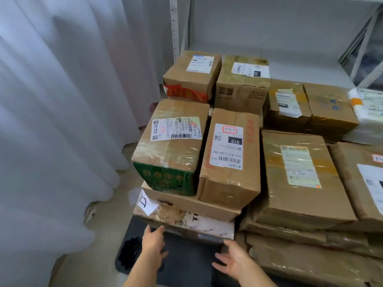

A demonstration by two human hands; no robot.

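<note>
A stack of cardboard parcels stands in front of me. Its lowest box (pixel 194 224) is flat and torn, with a white paper tag marked "D" (pixel 146 203). My left hand (pixel 153 243) reaches its front left corner with straight fingers touching the edge. My right hand (pixel 234 258) is spread open just below the front right corner, holding nothing. A flat brown box (pixel 192 204) lies on the torn one. On top sit a taped box with a green side (pixel 172 150) and a brown box labelled "010" (pixel 230 158).
The stack rests over a black bin or platform (pixel 182 264). More taped parcels (pixel 300 172) are piled on the right, two boxes (pixel 217 77) behind. A white curtain (pixel 51 121) hangs at the left, and a grey metal shelf frame (pixel 176 27) stands at the back.
</note>
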